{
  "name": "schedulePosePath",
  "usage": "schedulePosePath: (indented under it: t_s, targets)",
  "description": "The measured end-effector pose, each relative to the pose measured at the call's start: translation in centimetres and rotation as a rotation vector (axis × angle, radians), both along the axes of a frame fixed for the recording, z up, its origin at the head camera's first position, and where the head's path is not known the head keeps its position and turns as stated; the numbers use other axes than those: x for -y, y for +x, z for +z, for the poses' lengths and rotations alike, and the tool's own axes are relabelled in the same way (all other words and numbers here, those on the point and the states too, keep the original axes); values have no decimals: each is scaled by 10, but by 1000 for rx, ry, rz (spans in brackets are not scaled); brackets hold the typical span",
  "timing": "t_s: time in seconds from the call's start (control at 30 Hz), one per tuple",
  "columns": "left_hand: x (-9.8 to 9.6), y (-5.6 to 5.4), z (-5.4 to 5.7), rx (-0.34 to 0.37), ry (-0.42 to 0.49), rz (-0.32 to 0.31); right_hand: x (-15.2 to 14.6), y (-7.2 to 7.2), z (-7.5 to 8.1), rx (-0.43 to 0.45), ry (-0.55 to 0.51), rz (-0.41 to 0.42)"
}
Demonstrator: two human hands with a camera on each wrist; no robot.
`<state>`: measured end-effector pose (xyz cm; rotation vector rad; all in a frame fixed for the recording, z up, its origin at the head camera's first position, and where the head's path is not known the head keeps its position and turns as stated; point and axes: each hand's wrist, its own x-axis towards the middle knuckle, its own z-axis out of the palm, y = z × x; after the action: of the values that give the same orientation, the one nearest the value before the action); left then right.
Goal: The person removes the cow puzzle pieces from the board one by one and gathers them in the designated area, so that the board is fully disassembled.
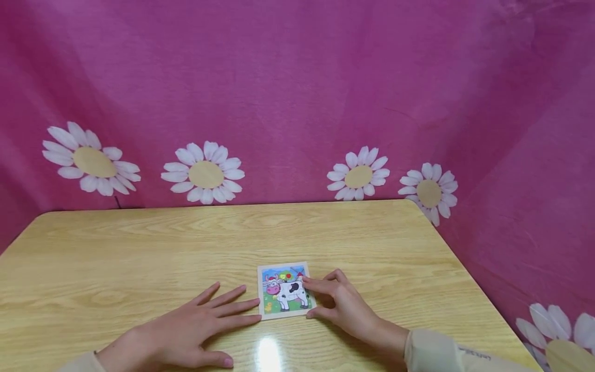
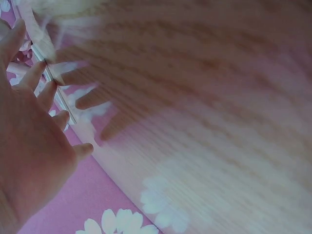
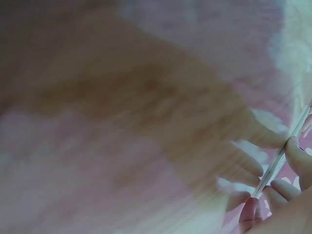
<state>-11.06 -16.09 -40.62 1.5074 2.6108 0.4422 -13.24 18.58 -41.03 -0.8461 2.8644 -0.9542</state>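
Observation:
A small square cow puzzle (image 1: 286, 290) with a pale wooden frame lies flat on the table, its picture showing a white cow with black patches. At its left edge my left hand (image 1: 195, 325) is spread palm down, with straight fingers, two fingertips touching the frame. My right hand (image 1: 350, 310) holds the right side: the index fingertip is on the picture's upper right and the thumb at the lower right corner. In the right wrist view the puzzle (image 3: 278, 168) appears as a thin edge beside the right hand (image 3: 287, 204). The left wrist view shows the left hand (image 2: 36, 131) against the puzzle's edge.
The wood-grain table (image 1: 139, 248) is glossy and reflects a bright light patch near its front. Behind and to the right hangs a magenta curtain (image 1: 288, 103) printed with white daisies, close to the table's edges.

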Motion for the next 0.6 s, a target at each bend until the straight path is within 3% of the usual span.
schedulePosePath:
  t_s: [0.2, 0.4, 0.6]
  targets:
    - [2, 2, -2, -65, 3, -5, 2, 2, 2, 24, -1, -21]
    - [2, 3, -1, -7, 10, 12, 2, 2, 0, 25, -42, -28]
    - [-3, 6, 4, -6, 16, 22, -2, -2, 3, 73, -107, -39]
